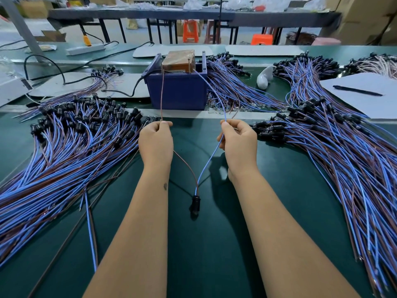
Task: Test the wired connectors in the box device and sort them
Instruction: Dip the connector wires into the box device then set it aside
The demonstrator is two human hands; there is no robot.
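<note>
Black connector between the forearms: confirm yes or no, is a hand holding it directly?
No: the black connector lies below both hands, which pinch only its wires.

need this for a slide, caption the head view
Left hand holds the brown wire, right hand the blue wire, both reaching the blue box tester.

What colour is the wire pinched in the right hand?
Blue wire, in the right hand; head view.
</note>
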